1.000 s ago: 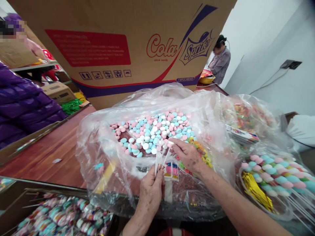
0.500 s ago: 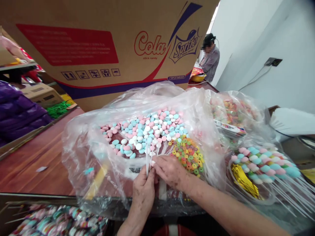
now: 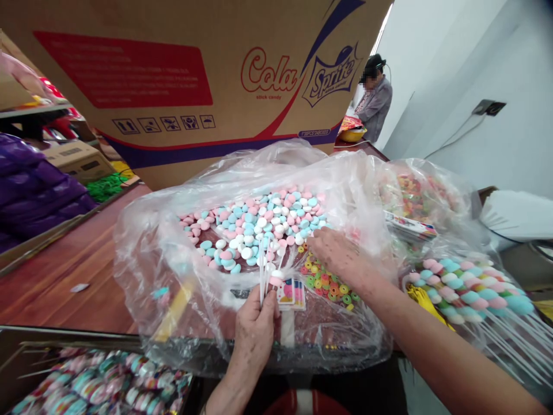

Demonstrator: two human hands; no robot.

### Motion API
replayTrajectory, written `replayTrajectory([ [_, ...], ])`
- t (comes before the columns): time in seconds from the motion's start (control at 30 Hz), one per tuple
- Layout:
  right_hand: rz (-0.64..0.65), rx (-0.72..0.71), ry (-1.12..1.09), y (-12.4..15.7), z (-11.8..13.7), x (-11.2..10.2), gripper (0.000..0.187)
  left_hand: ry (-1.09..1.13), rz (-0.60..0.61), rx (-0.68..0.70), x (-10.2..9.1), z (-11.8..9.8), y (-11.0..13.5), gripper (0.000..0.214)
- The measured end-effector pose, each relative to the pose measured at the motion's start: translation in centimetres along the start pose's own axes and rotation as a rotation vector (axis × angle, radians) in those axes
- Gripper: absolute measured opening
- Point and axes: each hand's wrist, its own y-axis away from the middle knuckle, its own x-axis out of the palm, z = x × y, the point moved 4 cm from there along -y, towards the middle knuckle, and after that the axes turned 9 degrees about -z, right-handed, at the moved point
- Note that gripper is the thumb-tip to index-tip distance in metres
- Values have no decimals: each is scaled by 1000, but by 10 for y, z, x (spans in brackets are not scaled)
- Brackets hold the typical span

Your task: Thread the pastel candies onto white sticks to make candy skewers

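My left hand [image 3: 254, 328] is closed around a small bunch of thin white sticks [image 3: 264, 276] held upright at the near edge of a large clear plastic bag [image 3: 173, 271]. Pink, blue and white round candies [image 3: 259, 225] fill the bag, with a patch of small coloured ring candies [image 3: 328, 282] to their right. My right hand [image 3: 337, 253] reaches over the ring candies to the edge of the round ones, fingers bent down; whether it holds one is hidden. A small printed card [image 3: 291, 291] lies by the sticks.
A big cardboard box [image 3: 194, 86] printed Cola and Sprite stands behind the bag. At the right is a bowl of finished candy skewers [image 3: 470, 288] and gold ties [image 3: 425, 300]. Wrapped lollipops [image 3: 99, 386] fill a tray at the bottom left. Another person [image 3: 375, 98] stands far back.
My right hand has left the sticks in my left hand and moved up and right to the candy pile. My left hand stays put with the sticks.
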Motion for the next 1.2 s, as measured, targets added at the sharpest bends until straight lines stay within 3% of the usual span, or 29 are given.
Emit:
replayTrajectory([
  [0.17, 81, -47, 129, -6, 15, 2, 19, 24, 22, -31, -1, -2, 1, 33],
  [0.4, 104, -73, 101, 5, 9, -8, 18, 38, 17, -27, -1, -2, 1, 33],
  [0.7, 108, -199, 122, 17, 27, -8, 31, 70, 31, -45, 0, -1, 1, 33],
  [0.9, -44, 132, -274, 13, 18, -9, 21, 8, 60, 6, -1, 0, 1, 30],
  [0.97, -80, 254, -610, 12, 15, -5, 18, -30, 90, 34, -2, 0, 1, 29],
  [1.07, -65, 467, -1323, 13, 14, 4, 16, -73, 122, 69, -2, -3, 2, 31],
  [1.13, -31, 541, -1569, 13, 18, 8, 19, -100, 135, 85, -1, -5, 3, 32],
  [1.2, -20, 578, -1672, 14, 20, 8, 21, -125, 143, 94, -1, -7, 4, 34],
])
